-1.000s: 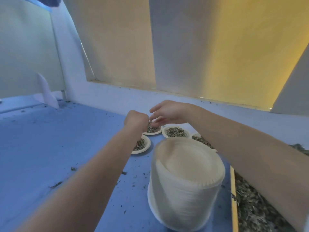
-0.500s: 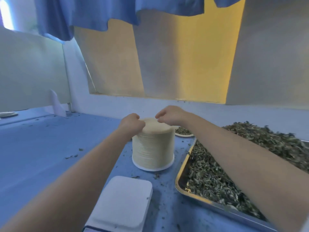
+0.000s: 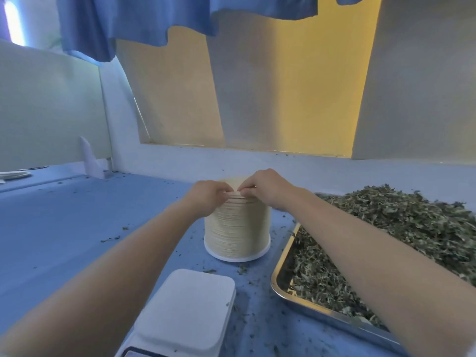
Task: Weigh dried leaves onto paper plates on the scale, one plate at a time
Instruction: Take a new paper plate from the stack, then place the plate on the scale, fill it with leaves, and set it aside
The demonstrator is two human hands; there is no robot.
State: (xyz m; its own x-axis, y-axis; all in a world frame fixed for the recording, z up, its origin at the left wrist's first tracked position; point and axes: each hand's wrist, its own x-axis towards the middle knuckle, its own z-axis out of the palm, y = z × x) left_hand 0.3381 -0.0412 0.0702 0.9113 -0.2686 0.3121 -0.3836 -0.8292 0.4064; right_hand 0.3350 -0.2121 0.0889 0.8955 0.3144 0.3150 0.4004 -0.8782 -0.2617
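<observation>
Worktop back in view with scale (image 3: 185, 313) bare; my left hand (image 3: 210, 194) and right hand (image 3: 268, 188) now pinch plate stack (image 3: 238, 228) rim, peeling one off.

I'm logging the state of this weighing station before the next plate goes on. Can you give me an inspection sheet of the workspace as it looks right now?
Surface: blue tabletop, strewn with leaf crumbs.
Job's things: tall plate stack upright at centre; white scale in front of it, platform bare; metal tray at right heaped with dried leaves.
Clutter: loose leaf bits around the stack and scale; a flat white item at the far left edge, too small to identify.
Grippers: left hand and right hand both pinch the rim of the top plates.
Cables: nothing seen.
Surroundings: yellow and grey wall panels, blue curtain above.
</observation>
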